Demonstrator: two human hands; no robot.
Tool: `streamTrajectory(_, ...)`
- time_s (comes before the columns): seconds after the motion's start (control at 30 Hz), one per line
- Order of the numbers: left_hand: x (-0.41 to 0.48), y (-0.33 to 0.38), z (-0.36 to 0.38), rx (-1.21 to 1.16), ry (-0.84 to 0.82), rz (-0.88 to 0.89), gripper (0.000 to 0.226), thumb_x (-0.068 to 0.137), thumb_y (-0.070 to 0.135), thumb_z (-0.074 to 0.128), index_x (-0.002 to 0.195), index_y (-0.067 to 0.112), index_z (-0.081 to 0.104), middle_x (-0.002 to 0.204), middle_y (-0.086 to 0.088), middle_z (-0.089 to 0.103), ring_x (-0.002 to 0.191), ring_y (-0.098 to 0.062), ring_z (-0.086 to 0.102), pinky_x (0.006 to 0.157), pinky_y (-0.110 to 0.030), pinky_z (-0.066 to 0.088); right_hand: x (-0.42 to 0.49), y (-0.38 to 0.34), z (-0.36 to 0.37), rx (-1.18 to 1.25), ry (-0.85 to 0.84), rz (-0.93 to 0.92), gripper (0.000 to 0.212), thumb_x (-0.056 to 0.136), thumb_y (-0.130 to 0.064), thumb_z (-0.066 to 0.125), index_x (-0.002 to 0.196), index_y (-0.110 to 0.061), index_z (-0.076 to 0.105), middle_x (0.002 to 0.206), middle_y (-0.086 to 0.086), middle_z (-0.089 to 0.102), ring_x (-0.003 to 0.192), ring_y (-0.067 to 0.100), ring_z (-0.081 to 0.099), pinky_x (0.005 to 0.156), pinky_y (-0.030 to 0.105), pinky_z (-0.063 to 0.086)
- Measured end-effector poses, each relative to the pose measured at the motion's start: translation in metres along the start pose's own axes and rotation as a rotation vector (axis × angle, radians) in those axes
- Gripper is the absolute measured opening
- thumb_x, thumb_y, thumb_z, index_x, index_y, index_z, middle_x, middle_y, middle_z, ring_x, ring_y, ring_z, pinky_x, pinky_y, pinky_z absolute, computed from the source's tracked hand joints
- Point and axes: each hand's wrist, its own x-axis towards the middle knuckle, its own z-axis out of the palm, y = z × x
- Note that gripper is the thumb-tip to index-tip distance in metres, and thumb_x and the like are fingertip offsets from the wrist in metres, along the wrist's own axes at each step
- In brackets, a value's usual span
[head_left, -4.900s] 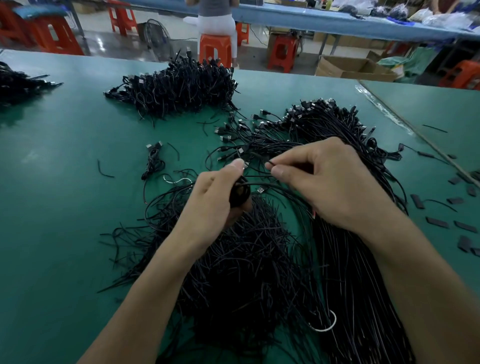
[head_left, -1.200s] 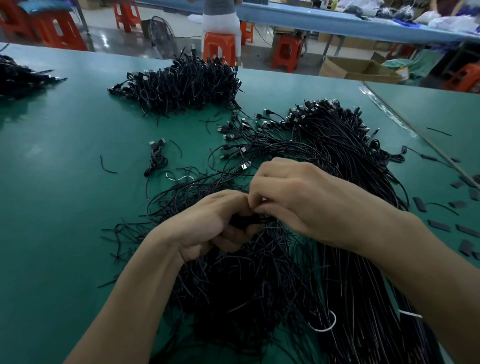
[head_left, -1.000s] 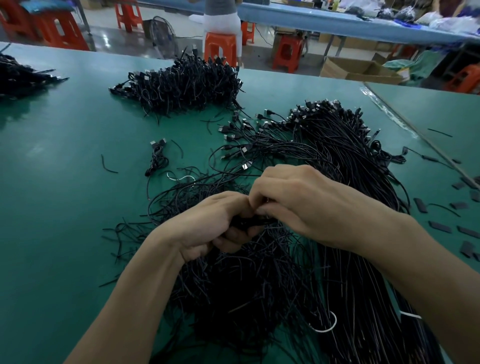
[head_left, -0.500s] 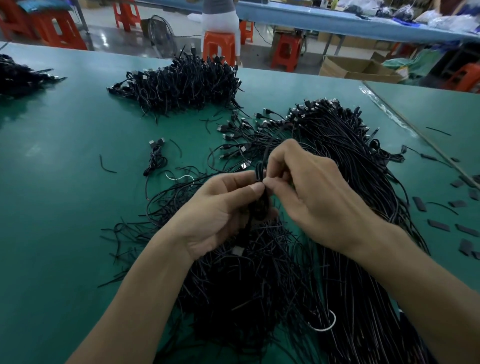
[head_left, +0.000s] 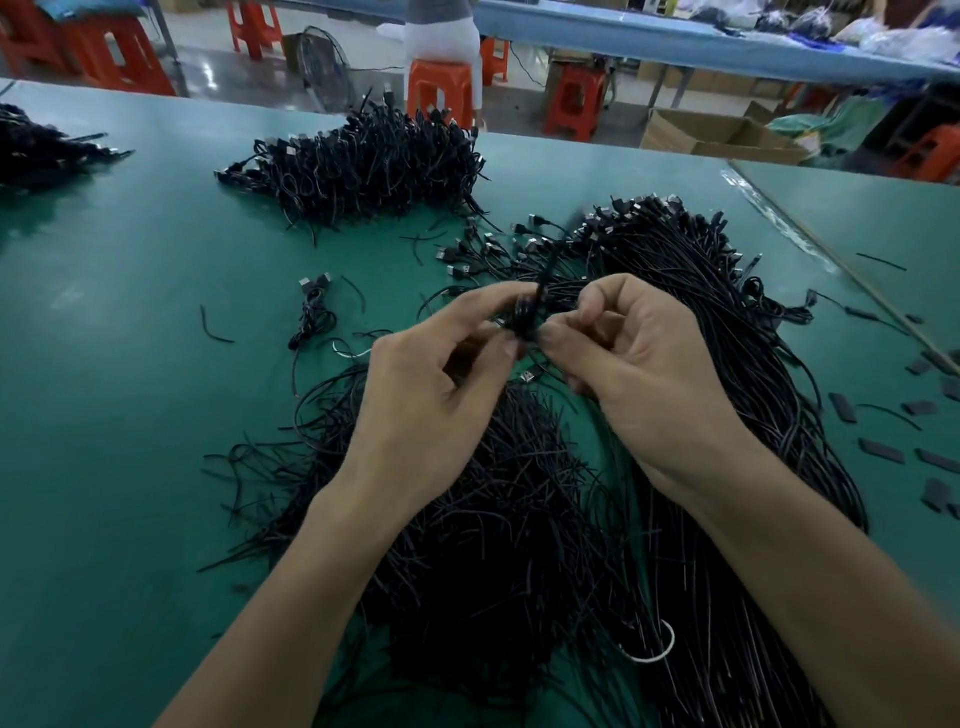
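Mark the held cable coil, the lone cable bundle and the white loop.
held cable coil (head_left: 523, 318), head view, coil centre
lone cable bundle (head_left: 312, 316), head view, bunched middle
white loop (head_left: 648, 661), head view, lower arc

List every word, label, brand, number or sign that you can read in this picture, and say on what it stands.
There are none to read. The coiled black cable, pinched between the left hand and the right hand, shows no print. The cardboard box, the green table and the orange stool bear no legible marks either.
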Motion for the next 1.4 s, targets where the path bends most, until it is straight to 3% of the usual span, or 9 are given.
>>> streamTrajectory(0.1, 0.000, 0.004, 0.000, -0.110, -0.016, -0.006, 0.036, 0.094, 0.018, 0.045, 0.107, 0.034, 0.074, 0.094, -0.005, 0.074, 0.087, -0.043, 0.063, 0.075, -0.056, 0.053, 0.002, 0.001, -0.001, -0.109, -0.012, -0.045, 0.026, 0.089, -0.004, 0.068, 0.080, -0.021, 0.051, 0.073, 0.001, 0.059, 0.071, 0.020, 0.052, 0.067, 0.046, 0.051)
streamTrajectory(0.2, -0.001, 0.009, 0.002, -0.163, 0.024, 0.019, 0.024, 0.095, 0.017, 0.053, 0.099, 0.029, 0.073, 0.088, -0.004, 0.073, 0.076, -0.032, 0.065, 0.063, -0.042, 0.053, 0.003, -0.001, 0.002, -0.132, -0.027, -0.058, 0.020, 0.083, -0.018, 0.070, 0.078, -0.024, 0.051, 0.081, 0.017, 0.065, 0.075, 0.033, 0.057, 0.072, 0.056, 0.052)
streamTrajectory(0.3, -0.001, 0.009, 0.003, -0.192, 0.063, 0.006, 0.027, 0.087, 0.010, 0.074, 0.101, 0.030, 0.064, 0.096, 0.013, 0.073, 0.089, -0.008, 0.069, 0.069, -0.016, 0.049, 0.006, -0.003, 0.001, -0.125, -0.021, -0.050, 0.024, 0.085, -0.012, 0.069, 0.077, -0.025, 0.051, 0.079, 0.009, 0.067, 0.070, 0.026, 0.056, 0.065, 0.039, 0.054)
streamTrajectory(0.53, -0.002, 0.004, 0.003, -0.040, 0.210, 0.097, 0.036, 0.077, 0.010, 0.085, 0.097, 0.031, 0.064, 0.097, 0.005, 0.068, 0.083, -0.019, 0.063, 0.062, -0.038, 0.050, 0.005, -0.011, 0.001, 0.054, -0.052, 0.001, 0.033, 0.089, 0.008, 0.063, 0.075, -0.017, 0.048, 0.079, 0.012, 0.060, 0.071, 0.019, 0.051, 0.060, 0.021, 0.047)
streamTrajectory(0.6, -0.001, -0.001, 0.002, 0.026, 0.255, 0.123, 0.038, 0.073, -0.002, 0.084, 0.090, 0.027, 0.064, 0.088, 0.005, 0.060, 0.076, -0.008, 0.056, 0.059, -0.026, 0.046, 0.004, -0.015, 0.003, 0.013, -0.060, -0.070, 0.032, 0.089, 0.009, 0.064, 0.076, -0.017, 0.049, 0.079, 0.004, 0.063, 0.071, 0.011, 0.055, 0.065, 0.017, 0.049)
streamTrajectory(0.77, 0.001, -0.006, 0.005, -0.255, 0.200, -0.082, 0.031, 0.071, 0.005, 0.079, 0.076, 0.034, 0.068, 0.068, 0.011, 0.069, 0.059, -0.014, 0.067, 0.051, -0.024, 0.053, -0.001, -0.016, 0.006, -0.308, -0.086, -0.255, 0.033, 0.088, -0.005, 0.069, 0.078, -0.029, 0.049, 0.083, -0.001, 0.065, 0.072, 0.017, 0.060, 0.067, 0.030, 0.054)
streamTrajectory(1.07, 0.004, -0.009, 0.001, -0.481, -0.067, -0.325, 0.036, 0.092, 0.019, 0.048, 0.095, 0.037, 0.079, 0.105, 0.005, 0.076, 0.099, -0.012, 0.070, 0.085, -0.030, 0.055, 0.002, -0.016, -0.005, -0.608, -0.051, -0.345, 0.031, 0.088, 0.000, 0.070, 0.079, -0.022, 0.049, 0.078, -0.003, 0.063, 0.073, 0.019, 0.058, 0.064, 0.031, 0.049)
streamTrajectory(1.2, 0.001, -0.004, 0.003, -0.504, -0.119, -0.328, 0.033, 0.087, 0.045, 0.058, 0.112, 0.028, 0.071, 0.110, 0.006, 0.072, 0.106, -0.011, 0.066, 0.086, -0.031, 0.055, 0.003, -0.015, -0.004, -0.624, -0.044, -0.345, 0.026, 0.089, 0.001, 0.068, 0.083, -0.016, 0.050, 0.079, -0.001, 0.063, 0.073, 0.016, 0.059, 0.063, 0.031, 0.048)
streamTrajectory(1.4, 0.000, -0.009, 0.007, -0.370, -0.006, -0.173, 0.035, 0.085, 0.001, 0.074, 0.108, 0.027, 0.066, 0.109, 0.010, 0.070, 0.114, -0.012, 0.061, 0.085, -0.021, 0.053, 0.004, -0.018, -0.001, -0.557, -0.019, -0.316, 0.035, 0.087, -0.003, 0.070, 0.080, -0.029, 0.046, 0.076, -0.008, 0.060, 0.069, 0.012, 0.056, 0.059, 0.026, 0.047)
